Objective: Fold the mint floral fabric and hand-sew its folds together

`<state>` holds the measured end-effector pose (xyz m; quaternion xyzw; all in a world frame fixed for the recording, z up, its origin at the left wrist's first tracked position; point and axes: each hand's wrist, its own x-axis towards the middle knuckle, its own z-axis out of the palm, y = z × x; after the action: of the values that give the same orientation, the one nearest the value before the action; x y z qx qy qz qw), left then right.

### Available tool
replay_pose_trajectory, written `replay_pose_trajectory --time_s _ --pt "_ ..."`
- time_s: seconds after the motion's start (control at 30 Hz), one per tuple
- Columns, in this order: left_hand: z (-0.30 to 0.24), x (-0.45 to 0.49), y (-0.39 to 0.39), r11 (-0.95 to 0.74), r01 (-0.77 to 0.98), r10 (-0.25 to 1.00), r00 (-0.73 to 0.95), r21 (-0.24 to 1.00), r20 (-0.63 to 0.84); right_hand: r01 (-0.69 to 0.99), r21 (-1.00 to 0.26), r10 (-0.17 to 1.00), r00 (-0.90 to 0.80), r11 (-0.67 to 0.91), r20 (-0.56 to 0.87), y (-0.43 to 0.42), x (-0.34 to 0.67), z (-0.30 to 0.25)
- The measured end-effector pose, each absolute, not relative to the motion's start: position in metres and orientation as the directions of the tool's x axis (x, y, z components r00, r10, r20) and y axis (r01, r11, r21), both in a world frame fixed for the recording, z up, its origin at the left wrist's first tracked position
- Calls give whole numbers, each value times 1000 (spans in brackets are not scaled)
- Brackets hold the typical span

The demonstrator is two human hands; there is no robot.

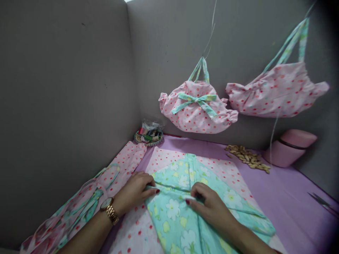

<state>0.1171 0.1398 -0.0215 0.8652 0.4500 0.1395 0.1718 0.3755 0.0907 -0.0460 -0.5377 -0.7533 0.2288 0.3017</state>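
Observation:
A turquoise floral fabric piece (173,210) with folded edges and seams lies in front of me, on top of a pink dotted cloth (137,231). My left hand (140,187), with a gold watch (109,208) on the wrist, pinches a folded edge of the floral fabric at its left side. Near the centre seam, my right hand (209,201) has its thumb and curled fingers closed on the same fold. Between the two hands the edge runs fairly straight. The right fingertips are partly hidden.
Pink and turquoise fabric strips (92,197) are heaped at left. A basket of thread spools (148,137) stands in the back corner. Peanuts (249,158), a pink container (290,148) and scissors (323,203) lie right. Two dotted bags (197,120) hang above the purple table (286,190).

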Motion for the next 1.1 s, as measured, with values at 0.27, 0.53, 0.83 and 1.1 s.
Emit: replay_pose_trajectory --time_s 0.27,0.53,0.83,1.1 --pt "-20 164 143 -692 573 700 680 440 216 696 -688 977 -183 205 105 95 414 -32" --pt "-35 198 148 -773 515 604 777 371 177 794 -513 945 -288 325 154 91 414 -42" --pt "-42 185 129 -771 554 598 799 314 59 719 -477 863 -412 505 291 81 396 -48" --pt "-42 206 140 -685 576 713 656 446 247 709 -529 885 -375 466 276 84 393 -57"
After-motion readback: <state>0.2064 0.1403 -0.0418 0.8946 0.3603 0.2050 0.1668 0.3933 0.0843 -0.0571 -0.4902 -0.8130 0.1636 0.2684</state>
